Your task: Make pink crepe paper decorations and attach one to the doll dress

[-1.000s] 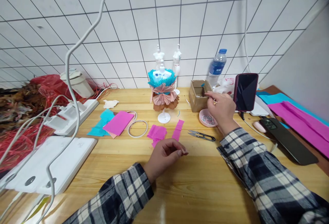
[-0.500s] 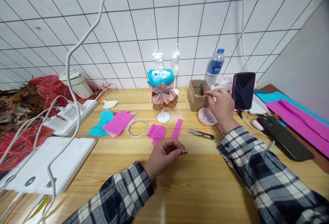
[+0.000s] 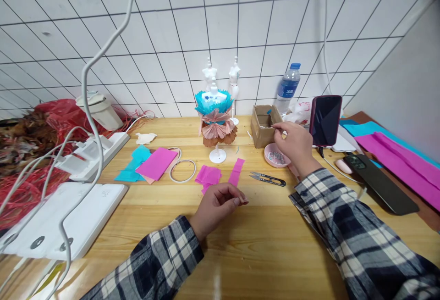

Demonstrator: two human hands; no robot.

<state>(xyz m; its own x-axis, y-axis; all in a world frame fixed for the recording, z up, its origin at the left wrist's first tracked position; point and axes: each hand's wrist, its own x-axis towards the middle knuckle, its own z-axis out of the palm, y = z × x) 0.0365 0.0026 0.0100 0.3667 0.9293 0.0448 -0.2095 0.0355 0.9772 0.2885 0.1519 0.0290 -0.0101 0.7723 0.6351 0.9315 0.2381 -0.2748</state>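
My left hand (image 3: pixel 218 208) is over the front middle of the table, thumb and fingertips pinched together; anything between them is too small to name. My right hand (image 3: pixel 295 146) is closed in a pinch at the front right edge of the cardboard box (image 3: pixel 264 137), above the pink bowl (image 3: pixel 276 155) of small beads. What its fingertips hold cannot be made out. A small mannequin (image 3: pixel 217 123) wears blue, pink and brown ruffled paper. Magenta paper pieces (image 3: pixel 208 175) and black snips (image 3: pixel 268 179) lie beyond my left hand.
At the left are a white power strip (image 3: pixel 99 153), white power banks (image 3: pixel 92 217) and hanging cables. Two rings (image 3: pixel 182 171) lie beside folded paper (image 3: pixel 156 163). A bottle (image 3: pixel 288 84), an upright phone (image 3: pixel 325 121) and a dark phone (image 3: pixel 381 185) are at the right.
The view has shifted slightly. Both hands keep nearly the same places and pinched shapes, with my right fingertips still by the box edge.
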